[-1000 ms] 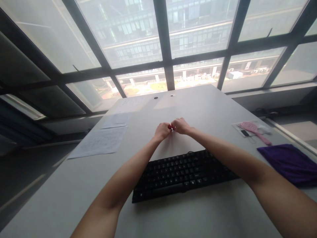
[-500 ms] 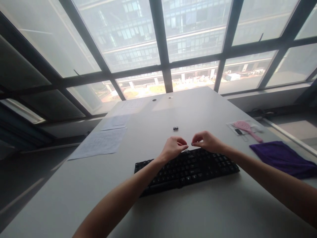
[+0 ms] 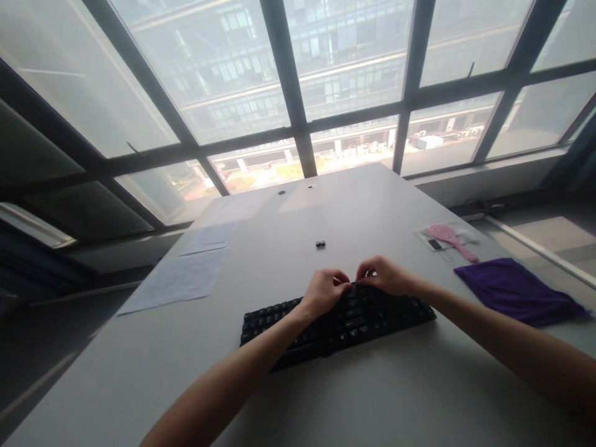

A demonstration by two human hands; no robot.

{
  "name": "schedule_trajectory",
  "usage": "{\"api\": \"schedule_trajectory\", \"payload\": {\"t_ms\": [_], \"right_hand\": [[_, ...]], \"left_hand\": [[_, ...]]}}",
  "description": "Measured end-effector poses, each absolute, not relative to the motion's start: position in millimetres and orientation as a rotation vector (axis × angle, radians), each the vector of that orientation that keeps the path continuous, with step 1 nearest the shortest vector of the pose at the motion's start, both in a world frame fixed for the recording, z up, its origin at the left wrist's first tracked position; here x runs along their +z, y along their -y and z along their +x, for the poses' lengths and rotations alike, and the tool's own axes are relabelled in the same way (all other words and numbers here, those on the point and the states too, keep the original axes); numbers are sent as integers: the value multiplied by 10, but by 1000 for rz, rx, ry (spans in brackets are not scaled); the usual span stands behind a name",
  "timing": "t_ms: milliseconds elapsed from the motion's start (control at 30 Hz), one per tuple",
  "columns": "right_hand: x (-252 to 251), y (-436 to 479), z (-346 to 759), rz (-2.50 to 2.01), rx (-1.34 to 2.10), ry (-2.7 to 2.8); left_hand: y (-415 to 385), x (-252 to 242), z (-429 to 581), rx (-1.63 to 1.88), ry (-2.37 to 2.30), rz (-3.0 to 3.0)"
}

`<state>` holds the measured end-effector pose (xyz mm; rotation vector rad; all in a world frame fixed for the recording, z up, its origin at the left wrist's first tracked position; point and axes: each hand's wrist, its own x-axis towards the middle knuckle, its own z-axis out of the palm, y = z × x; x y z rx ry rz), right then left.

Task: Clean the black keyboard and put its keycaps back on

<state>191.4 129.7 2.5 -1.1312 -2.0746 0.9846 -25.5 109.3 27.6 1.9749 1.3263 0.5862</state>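
A black keyboard [image 3: 354, 320] lies on the white desk in front of me, partly covered by my forearms. Over its far edge my left hand [image 3: 326, 290] is closed in a pinch; whatever its fingertips hold, if anything, is hidden. My right hand [image 3: 382, 276] pinches a small dark piece, apparently a keycap [image 3: 355, 284], against the back row of keys. The fingertips of both hands nearly meet there. Two small black keycaps [image 3: 320, 244] sit side by side on the desk beyond my hands.
A folded purple cloth [image 3: 519, 292] lies to the right. Behind it are a pink hairbrush [image 3: 449, 239] and a small black item [image 3: 434, 244] on clear plastic. Sheets of paper [image 3: 179, 279] cover part of the left side. Large windows [image 3: 349, 56] rise past the desk's far edge.
Both hands have come down onto the keyboard's far edge and closer together, the right one bringing the small dark piece to the keys. The view has shifted slightly right.
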Motion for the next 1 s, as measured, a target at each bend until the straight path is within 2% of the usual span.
{"api": "schedule_trajectory", "payload": {"t_ms": [200, 733, 900, 1000], "right_hand": [[87, -1197, 1873, -1096, 811, 2152], [40, -1010, 1914, -1046, 474, 2368], [162, -1271, 1831, -1094, 518, 2291], [242, -1667, 1620, -1279, 458, 2207]], "left_hand": [[-1013, 243, -230, 658, -1261, 2345], [-773, 210, -269, 487, -1207, 2599], [-1160, 274, -416, 563, -1193, 2443], [-1677, 342, -569, 622, -1502, 2311]]}}
